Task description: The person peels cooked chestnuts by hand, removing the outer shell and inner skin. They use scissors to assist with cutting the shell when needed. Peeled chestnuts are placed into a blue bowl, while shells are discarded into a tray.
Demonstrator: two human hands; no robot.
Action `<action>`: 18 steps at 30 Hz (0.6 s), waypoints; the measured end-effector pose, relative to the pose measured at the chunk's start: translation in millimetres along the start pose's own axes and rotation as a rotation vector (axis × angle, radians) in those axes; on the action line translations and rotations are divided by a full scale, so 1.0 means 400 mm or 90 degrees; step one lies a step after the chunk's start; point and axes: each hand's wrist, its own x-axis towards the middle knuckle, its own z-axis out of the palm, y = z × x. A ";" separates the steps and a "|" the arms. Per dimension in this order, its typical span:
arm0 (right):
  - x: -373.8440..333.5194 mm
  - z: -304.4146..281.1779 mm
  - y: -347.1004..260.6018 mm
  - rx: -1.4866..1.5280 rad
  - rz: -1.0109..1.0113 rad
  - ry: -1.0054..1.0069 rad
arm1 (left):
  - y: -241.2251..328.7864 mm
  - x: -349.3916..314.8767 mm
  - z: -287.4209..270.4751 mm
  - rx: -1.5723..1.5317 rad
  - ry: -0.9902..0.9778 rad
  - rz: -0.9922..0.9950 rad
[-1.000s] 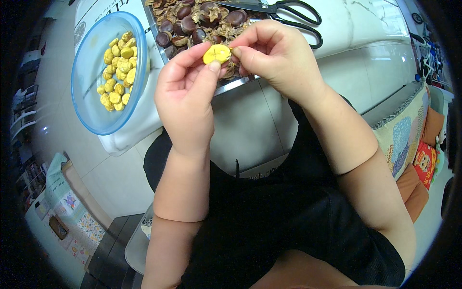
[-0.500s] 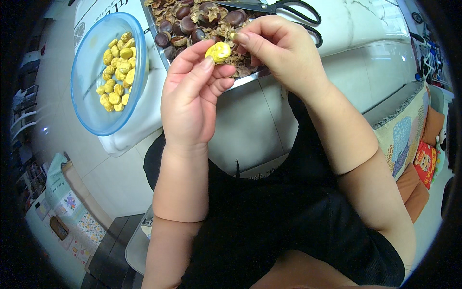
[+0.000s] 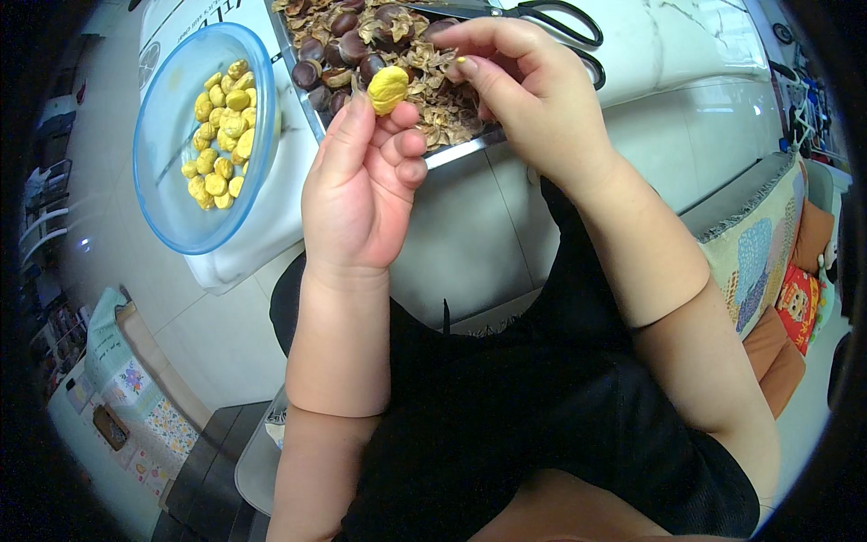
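A peeled yellow chestnut (image 3: 387,89) is pinched between the thumb and fingers of my left hand (image 3: 359,185), above the near edge of a metal tray (image 3: 465,149). My right hand (image 3: 539,99) hovers over the right part of that tray, its index finger and thumb apart. A small yellow speck shows at the right thumb's tip. Unpeeled brown chestnuts (image 3: 350,47) lie in the tray among dry, papery shell pieces (image 3: 449,120). To the left stands a clear blue-tinted bowl (image 3: 163,181) holding several peeled yellow chestnuts (image 3: 226,126).
Black-handled scissors (image 3: 551,27) rest across the tray's far right side, behind my right hand. The table has a white, marble-patterned top (image 3: 673,45). Right of me is a seat with a patterned cover (image 3: 754,244) and brown cushions (image 3: 775,361).
My left hand has turned the chestnut and raised it slightly, away from my right hand. My right thumb and index finger have come apart.
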 end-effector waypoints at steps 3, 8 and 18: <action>0.004 0.006 0.012 -0.004 -0.019 -0.012 | 0.006 -0.003 -0.005 -0.001 0.004 0.008; 0.014 0.000 0.032 -0.031 -0.076 -0.070 | 0.021 -0.018 0.006 0.080 0.035 0.122; 0.020 0.024 0.027 0.003 -0.089 -0.003 | 0.105 -0.058 0.030 0.320 0.181 0.552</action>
